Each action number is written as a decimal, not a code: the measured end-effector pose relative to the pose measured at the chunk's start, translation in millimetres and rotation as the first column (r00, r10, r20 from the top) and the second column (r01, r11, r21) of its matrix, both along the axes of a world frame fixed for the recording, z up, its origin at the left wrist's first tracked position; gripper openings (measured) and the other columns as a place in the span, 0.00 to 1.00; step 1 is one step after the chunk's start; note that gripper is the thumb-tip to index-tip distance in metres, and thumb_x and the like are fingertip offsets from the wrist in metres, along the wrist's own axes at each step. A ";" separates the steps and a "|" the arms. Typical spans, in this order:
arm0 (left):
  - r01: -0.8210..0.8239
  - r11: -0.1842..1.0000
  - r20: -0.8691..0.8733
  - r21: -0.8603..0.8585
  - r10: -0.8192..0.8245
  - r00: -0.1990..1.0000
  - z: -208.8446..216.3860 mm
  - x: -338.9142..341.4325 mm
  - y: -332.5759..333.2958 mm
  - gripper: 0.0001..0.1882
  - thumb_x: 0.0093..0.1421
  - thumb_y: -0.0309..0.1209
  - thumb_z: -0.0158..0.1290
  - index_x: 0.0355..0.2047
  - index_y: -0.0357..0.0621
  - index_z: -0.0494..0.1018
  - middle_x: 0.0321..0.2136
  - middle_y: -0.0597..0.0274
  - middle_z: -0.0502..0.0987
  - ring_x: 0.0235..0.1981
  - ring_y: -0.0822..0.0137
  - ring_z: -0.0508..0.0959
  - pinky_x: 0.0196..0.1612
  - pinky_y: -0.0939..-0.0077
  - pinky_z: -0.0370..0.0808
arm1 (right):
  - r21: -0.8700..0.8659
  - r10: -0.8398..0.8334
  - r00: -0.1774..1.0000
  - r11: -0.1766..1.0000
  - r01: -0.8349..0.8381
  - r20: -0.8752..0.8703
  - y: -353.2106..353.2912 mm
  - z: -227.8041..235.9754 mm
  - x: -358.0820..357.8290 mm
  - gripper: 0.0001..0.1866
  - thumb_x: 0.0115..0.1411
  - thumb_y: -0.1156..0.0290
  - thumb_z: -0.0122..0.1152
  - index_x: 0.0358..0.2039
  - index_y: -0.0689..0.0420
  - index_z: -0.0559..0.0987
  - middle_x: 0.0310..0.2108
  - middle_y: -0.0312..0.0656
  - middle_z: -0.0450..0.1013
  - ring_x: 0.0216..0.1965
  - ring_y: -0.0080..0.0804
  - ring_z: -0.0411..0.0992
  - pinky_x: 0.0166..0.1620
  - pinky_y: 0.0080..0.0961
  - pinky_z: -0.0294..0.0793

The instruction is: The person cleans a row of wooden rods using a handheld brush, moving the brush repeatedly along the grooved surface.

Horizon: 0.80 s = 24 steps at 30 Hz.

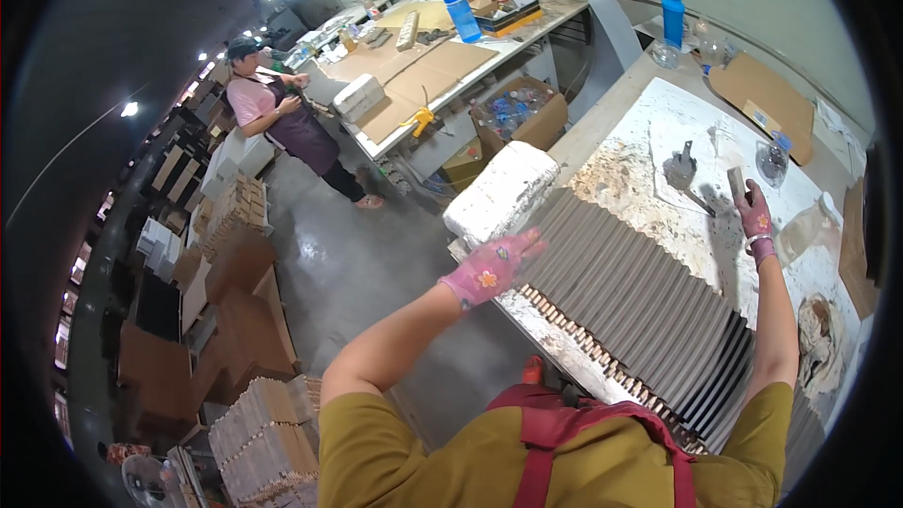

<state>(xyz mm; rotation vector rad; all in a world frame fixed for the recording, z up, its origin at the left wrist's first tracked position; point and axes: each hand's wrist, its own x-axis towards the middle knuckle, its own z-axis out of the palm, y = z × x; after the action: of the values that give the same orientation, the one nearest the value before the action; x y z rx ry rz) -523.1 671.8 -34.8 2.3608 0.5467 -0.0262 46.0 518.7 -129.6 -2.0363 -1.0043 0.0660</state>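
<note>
My left hand [494, 268], in a pink flowered glove, reaches over the far left end of a long row of grey strips [640, 273]. Its fingers are stretched out and together, at or just above the outermost strips. On the right, my gloved right hand [756, 218] is closed around the lower end of a small flat grey-brown piece [736, 184], whose exact kind I cannot make out. The strips lie side by side, with pale wood-coloured ends along the near edge. Left of my right hand, a putty-smeared scraper [681, 167] lies on a white board [663, 132].
A white foam block [503, 190] stands beyond my left hand. A plastic bottle [811, 226] and a crumpled rag [821, 339] lie at right. A blue bottle [672, 19] stands at the back. Across the aisle, a person in an apron [299, 132] stands by another table.
</note>
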 end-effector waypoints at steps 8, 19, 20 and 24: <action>-0.036 0.976 0.407 0.216 -0.057 0.912 70.3 130.9 30.5 0.16 0.57 0.27 0.50 0.47 0.45 0.72 0.42 0.56 0.76 0.45 0.60 0.76 0.48 0.70 0.72 | 0.239 0.094 0.658 0.962 0.133 -0.747 -83.1 11.6 -19.9 0.15 0.57 0.50 0.58 0.39 0.44 0.74 0.28 0.26 0.67 0.31 0.19 0.65 0.36 0.23 0.66; 0.087 0.994 0.387 0.069 -0.107 0.916 -10.7 385.2 134.0 0.18 0.60 0.36 0.48 0.49 0.45 0.75 0.41 0.52 0.77 0.44 0.58 0.77 0.49 0.67 0.72 | 0.350 0.298 0.205 0.887 0.300 -0.932 -49.3 48.2 -100.9 0.17 0.64 0.56 0.55 0.42 0.58 0.73 0.35 0.43 0.76 0.35 0.33 0.77 0.37 0.28 0.79; 0.053 0.992 0.343 0.118 -0.090 0.935 -17.4 402.5 131.7 0.19 0.60 0.40 0.50 0.48 0.46 0.75 0.43 0.51 0.76 0.46 0.55 0.76 0.50 0.64 0.71 | 0.347 0.306 0.174 0.883 0.317 -0.936 -45.0 58.0 -109.2 0.17 0.63 0.58 0.57 0.42 0.59 0.73 0.34 0.42 0.75 0.32 0.30 0.76 0.35 0.25 0.79; 0.050 0.970 0.159 0.240 -0.090 0.983 -44.8 439.8 136.7 0.20 0.57 0.42 0.52 0.46 0.45 0.75 0.45 0.50 0.75 0.45 0.53 0.76 0.49 0.64 0.72 | 0.383 0.351 0.166 0.892 0.239 -0.921 -19.9 71.0 -119.6 0.19 0.60 0.61 0.61 0.45 0.62 0.73 0.35 0.43 0.75 0.30 0.27 0.75 0.34 0.22 0.78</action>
<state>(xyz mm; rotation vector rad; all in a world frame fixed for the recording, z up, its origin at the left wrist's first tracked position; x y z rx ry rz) -83.3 808.5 -79.5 2.5815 0.4016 0.2157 -73.6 498.8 -58.6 -1.0126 -0.1264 1.0215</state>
